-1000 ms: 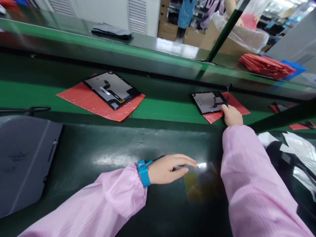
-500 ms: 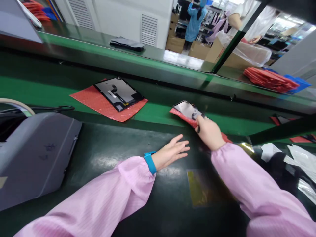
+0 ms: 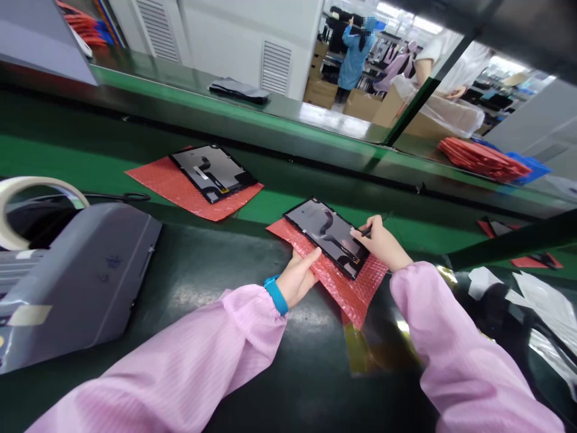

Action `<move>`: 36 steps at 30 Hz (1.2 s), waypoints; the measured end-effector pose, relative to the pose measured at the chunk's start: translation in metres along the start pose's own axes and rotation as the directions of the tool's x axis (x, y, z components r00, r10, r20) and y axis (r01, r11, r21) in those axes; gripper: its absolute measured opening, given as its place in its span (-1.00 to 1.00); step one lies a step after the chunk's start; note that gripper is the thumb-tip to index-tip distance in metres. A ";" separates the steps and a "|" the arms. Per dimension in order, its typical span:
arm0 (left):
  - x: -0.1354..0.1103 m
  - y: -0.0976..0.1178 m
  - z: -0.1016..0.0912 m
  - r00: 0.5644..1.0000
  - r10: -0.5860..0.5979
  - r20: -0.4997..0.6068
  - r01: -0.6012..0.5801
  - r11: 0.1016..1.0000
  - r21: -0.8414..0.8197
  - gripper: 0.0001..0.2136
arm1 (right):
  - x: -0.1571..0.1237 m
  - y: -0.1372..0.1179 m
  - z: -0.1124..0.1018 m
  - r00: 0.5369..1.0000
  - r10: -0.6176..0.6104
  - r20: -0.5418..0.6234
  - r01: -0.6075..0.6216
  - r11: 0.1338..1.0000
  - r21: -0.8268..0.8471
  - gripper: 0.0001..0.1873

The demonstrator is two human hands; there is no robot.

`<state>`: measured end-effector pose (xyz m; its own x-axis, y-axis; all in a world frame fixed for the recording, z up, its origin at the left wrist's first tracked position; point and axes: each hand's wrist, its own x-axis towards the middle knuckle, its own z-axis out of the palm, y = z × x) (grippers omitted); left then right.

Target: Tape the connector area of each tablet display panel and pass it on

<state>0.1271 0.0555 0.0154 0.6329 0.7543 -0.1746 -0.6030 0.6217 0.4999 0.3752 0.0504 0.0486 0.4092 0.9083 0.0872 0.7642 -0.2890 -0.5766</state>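
Observation:
A display panel [image 3: 322,231] with a grey back and a dark ribbon cable lies on a red bubble-wrap bag [image 3: 336,288], tilted over the near edge of the green belt. My left hand [image 3: 297,278] is closed on the bag's near left side, thumb on top by the panel's edge, other fingers hidden underneath. At the panel's right edge is my right hand [image 3: 381,242], its fingers closed round a thin black pen-like tool [image 3: 366,231]. Whether those fingers also grip the panel is hard to tell. A second display panel [image 3: 216,171] rests on another red bubble-wrap bag [image 3: 180,191] farther left.
At left stand a grey machine [image 3: 90,282] and a tape roll [image 3: 13,204]. A yellowish film [image 3: 358,355] lies on the dark worktop [image 3: 216,282]. White sheets [image 3: 545,300] are at right. Red bags [image 3: 482,157] sit on the ledge, with people beyond.
The panel and its bag have come left and nearer, turning flatter to view. My left hand has gone from open to closed on the bag. My right hand has shifted to the panel's right edge.

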 end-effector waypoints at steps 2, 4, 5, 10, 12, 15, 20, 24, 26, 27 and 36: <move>0.001 0.001 0.000 1.000 0.014 0.001 -0.014 1.000 -0.008 -0.40 | -0.005 0.004 0.005 0.999 -0.041 0.028 0.039 0.998 0.057 -0.45; 0.003 0.001 0.000 1.000 0.020 -0.021 -0.020 1.000 0.007 -0.43 | -0.014 0.004 0.009 0.996 -0.070 0.061 0.061 0.989 0.136 -0.35; 0.005 0.002 -0.001 0.999 0.022 -0.043 -0.021 0.999 0.028 -0.45 | -0.020 0.003 0.011 0.994 -0.082 0.079 0.067 0.982 0.177 -0.32; 0.010 0.016 -0.012 0.985 0.042 -0.166 -0.016 0.988 0.151 -0.51 | -0.060 -0.010 0.013 0.986 -0.140 0.089 0.104 0.940 0.324 -0.33; 0.004 0.031 -0.021 0.983 0.019 -0.182 0.014 0.984 0.178 -0.51 | -0.083 -0.022 0.010 0.988 -0.143 0.052 0.113 0.918 0.381 -0.41; -0.019 0.057 -0.036 0.981 -0.044 -0.189 0.086 0.972 0.218 -0.56 | -0.122 -0.040 0.004 0.987 -0.161 0.012 0.138 0.881 0.453 -0.61; -0.075 0.080 -0.061 0.970 -0.054 -0.237 0.129 0.940 0.315 -0.59 | -0.182 -0.060 0.015 0.985 -0.159 0.073 0.039 0.605 0.796 -0.55; -0.115 0.077 -0.078 0.975 -0.024 -0.221 0.141 0.838 0.528 -0.51 | -0.209 -0.068 0.034 0.988 -0.051 0.146 -0.105 0.472 0.875 -0.63; -0.131 0.076 -0.083 0.983 0.029 -0.180 0.106 0.714 0.692 -0.48 | -0.217 -0.071 0.041 0.975 -0.021 0.220 -0.189 0.434 0.881 -0.71; -0.139 0.075 -0.084 0.987 0.083 -0.140 0.057 0.629 0.776 -0.45 | -0.221 -0.074 0.045 0.965 -0.014 0.260 -0.230 0.421 0.878 -0.73; -0.166 0.097 -0.085 0.865 0.063 0.497 -0.475 -0.215 0.853 -0.30 | -0.246 -0.090 0.065 0.954 0.008 0.301 -0.271 0.458 0.846 -0.75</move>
<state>-0.0773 0.0087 0.0209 0.7512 0.5867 0.3025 0.2431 -0.6719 0.6996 0.1736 -0.1270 0.0259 0.2463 0.9549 -0.1660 -0.1826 -0.1225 -0.9755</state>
